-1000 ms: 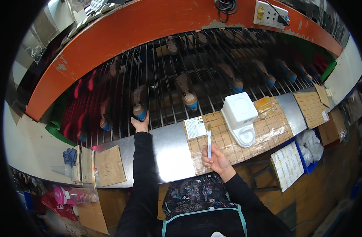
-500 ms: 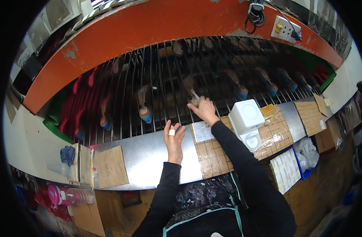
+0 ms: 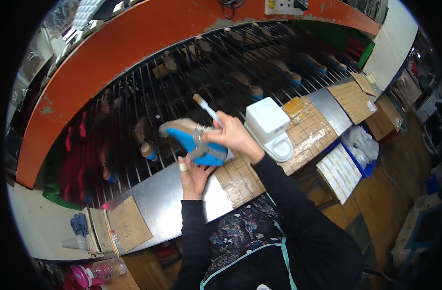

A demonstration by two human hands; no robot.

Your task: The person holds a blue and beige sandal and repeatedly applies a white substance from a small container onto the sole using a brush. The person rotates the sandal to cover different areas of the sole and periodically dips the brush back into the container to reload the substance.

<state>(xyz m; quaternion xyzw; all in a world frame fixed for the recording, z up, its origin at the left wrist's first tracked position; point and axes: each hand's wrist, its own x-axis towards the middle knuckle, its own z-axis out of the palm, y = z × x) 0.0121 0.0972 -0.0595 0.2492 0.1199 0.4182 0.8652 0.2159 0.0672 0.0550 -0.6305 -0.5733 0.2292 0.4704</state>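
Note:
A shoe on a bright blue last, with a beige underside and greyish straps, is tilted above the rack's front edge and slightly blurred. My right hand grips it by the straps. The same hand also holds a small brush with a pale handle, its yellowish bristles pointing up and away. Below the shoe's near end is my left hand, fingers spread and partly hidden by the shoe; one finger wears a pale wrap. Whether it bears any weight I cannot tell.
Similar shoes lie in rows on the metal-bar rack, under an orange hood. A white container stands on the cardboard-covered ledge at right. Cardboard lies on the metal ledge at left.
My right hand has lifted a shoe off the rack, bringing it left and nearer with the brush still held. My left hand has come under it. The view has shifted and turned.

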